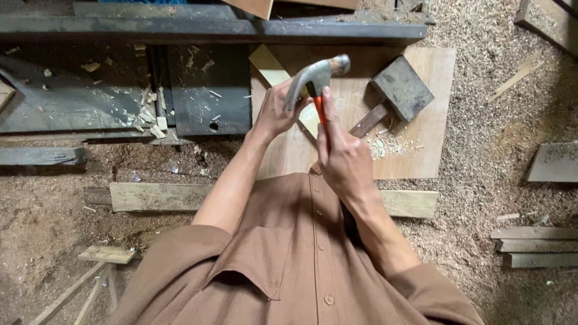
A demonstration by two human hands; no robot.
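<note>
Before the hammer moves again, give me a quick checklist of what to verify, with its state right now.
1. Right hand closed around the orange handle of the claw hammer: ok.
2. Left hand off the hammer: not ok, its fingers rest on the metal head.
3. Plywood sheet lying flat on the sawdust floor: ok.
4. Sheet free of loose things: not ok, a wooden mallet and wood chips lie on it.
5. A nail or workpiece ready under the hammer: cannot tell, the hands hide that spot.
</note>
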